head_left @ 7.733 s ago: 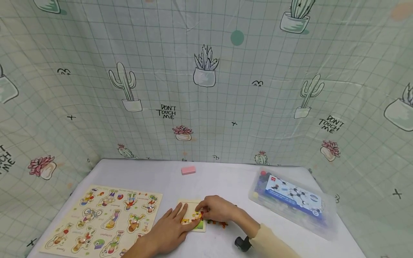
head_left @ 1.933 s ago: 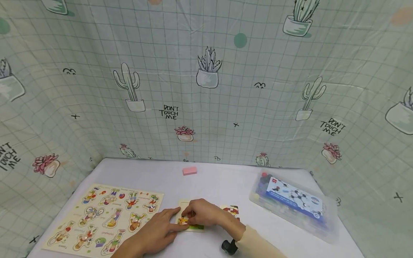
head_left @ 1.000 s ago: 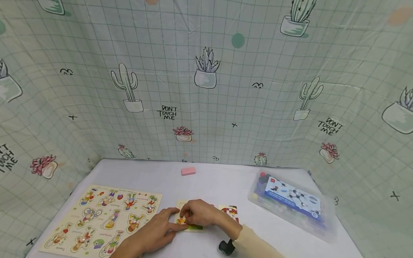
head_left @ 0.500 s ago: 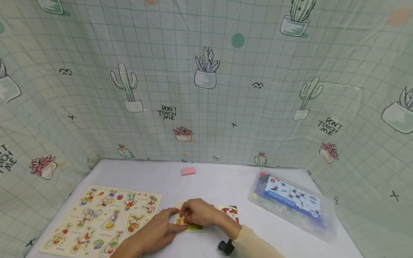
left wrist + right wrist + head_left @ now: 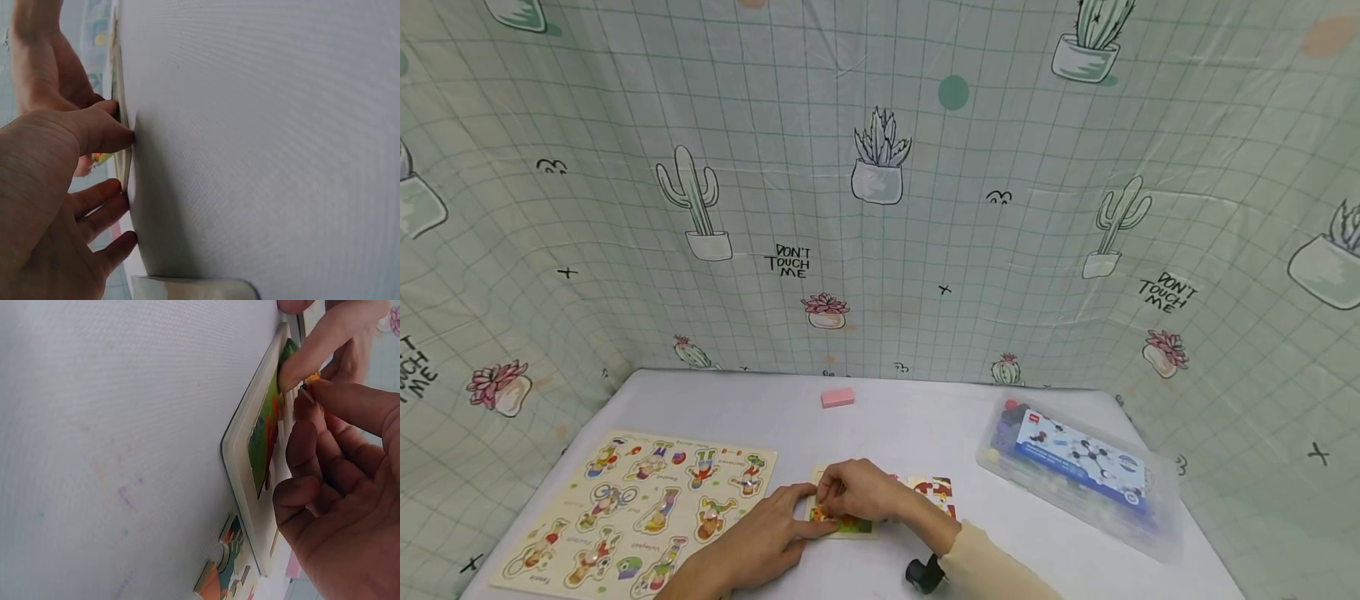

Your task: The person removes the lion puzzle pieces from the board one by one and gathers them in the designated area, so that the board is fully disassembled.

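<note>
A small jigsaw board with a pale rim lies on the table, green and red picture pieces set along its near part. My left hand rests at its left side, fingers extended. In the right wrist view the left thumb presses on the green part of the picture. Over the board's left part, my right hand pinches a small puzzle piece, orange on its visible face, between thumb and forefinger. Most of that piece is hidden by the fingers. Loose puzzle pieces lie right of the board.
A large peg puzzle board with sports figures lies at the left. A pink eraser-like block sits farther back. A clear plastic case with a molecule label stands at the right. The right wrist carries a black device.
Since the earliest frame, my left hand has drawn back left from lying across the board. My right hand has moved left over it, uncovering loose pieces. Lately the right fingers shift only slightly.
</note>
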Tool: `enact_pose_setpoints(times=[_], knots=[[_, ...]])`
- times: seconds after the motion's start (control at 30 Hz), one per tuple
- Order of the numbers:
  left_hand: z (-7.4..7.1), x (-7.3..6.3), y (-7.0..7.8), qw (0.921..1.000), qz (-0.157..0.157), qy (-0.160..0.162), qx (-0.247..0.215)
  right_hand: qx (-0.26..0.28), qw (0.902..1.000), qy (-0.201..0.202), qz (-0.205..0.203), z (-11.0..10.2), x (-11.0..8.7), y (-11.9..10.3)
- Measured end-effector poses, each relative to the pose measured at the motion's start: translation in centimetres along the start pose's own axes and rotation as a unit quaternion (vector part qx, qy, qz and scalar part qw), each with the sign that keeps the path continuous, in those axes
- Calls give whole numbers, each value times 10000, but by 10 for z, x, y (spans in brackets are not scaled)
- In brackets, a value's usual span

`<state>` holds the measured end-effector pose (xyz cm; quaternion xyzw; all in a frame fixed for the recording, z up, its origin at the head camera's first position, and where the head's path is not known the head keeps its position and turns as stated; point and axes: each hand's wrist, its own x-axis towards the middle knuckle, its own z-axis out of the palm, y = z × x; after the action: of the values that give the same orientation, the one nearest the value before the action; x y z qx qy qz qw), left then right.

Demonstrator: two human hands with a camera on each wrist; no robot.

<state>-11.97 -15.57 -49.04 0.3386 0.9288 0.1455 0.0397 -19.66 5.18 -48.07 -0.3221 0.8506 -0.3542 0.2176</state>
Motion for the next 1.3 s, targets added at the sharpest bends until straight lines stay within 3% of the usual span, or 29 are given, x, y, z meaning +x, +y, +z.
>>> enact_pose_setpoints(times=[0.33,0.77,0.97,1.3], knots=[[-2,0,1,9997,-63,-141,-183,423,9991,30,68,-2,0,0],[-1,-1,2,9992,-156,-305,-191,256,9990,350,84,-22,-9,-1],[-1,0,2,9990,-193,-313,-250,244,9988,412,34,-41,-19,10],[-1,-2,3,9990,-232,-214,-305,320,9985,345,280,-66,-49,33]])
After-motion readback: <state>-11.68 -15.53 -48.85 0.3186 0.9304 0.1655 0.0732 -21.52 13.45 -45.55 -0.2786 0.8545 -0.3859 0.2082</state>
